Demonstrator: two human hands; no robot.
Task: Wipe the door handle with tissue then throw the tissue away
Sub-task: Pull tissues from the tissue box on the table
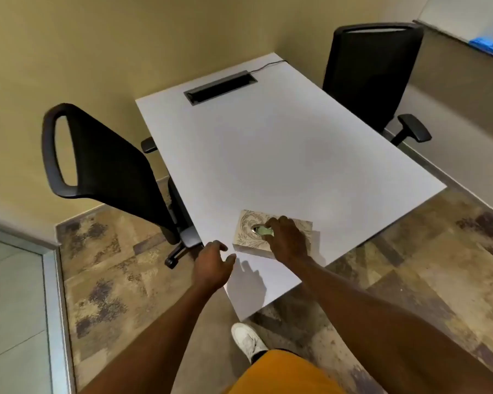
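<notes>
A patterned beige tissue box [249, 226] lies near the front corner of the white table [268, 149]. My right hand [286, 237] rests on top of the box, its fingertips pinched on a pale tissue [264, 230] at the oval slot. My left hand [211, 265] hovers just left of the box at the table's edge, fingers apart and holding nothing. No door handle or bin is in view.
Two black office chairs flank the table, one at the left [103, 163] and one at the back right [373, 78]. A black cable tray [221, 86] is set into the far end. A glass partition [15, 294] stands at the left. My white shoe [246, 341] is on the patterned carpet.
</notes>
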